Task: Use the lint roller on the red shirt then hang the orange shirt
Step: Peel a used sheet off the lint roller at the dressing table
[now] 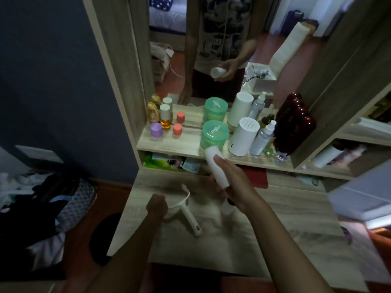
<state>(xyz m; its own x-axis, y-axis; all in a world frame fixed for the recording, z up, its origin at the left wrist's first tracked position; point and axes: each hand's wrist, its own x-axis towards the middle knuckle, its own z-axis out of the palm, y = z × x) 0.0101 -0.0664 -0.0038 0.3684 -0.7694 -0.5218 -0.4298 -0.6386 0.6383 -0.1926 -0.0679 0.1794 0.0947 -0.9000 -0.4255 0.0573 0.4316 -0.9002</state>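
Observation:
My right hand [234, 187] is shut on a white lint roller [214, 166] and holds it upright over the wooden table [285, 229]. The roller's top points at the shelf and its white end [227, 208] sticks out below my palm. My left hand [157, 206] is curled at the left edge of a white roller cover with a handle [190, 218], which lies on the table. The hand seems to grip the cover's rim. I see no red or orange shirt. The mirror [211, 49] reflects my body and the roller.
The shelf [169, 142] under the mirror carries a green jar [213, 134], a white cylinder [243, 136], a spray bottle [263, 138], dark red bottles [296, 127] and small jars. A heap of dark clothes [42, 197] lies on the floor at left. A red flat item [257, 176] sits below the shelf.

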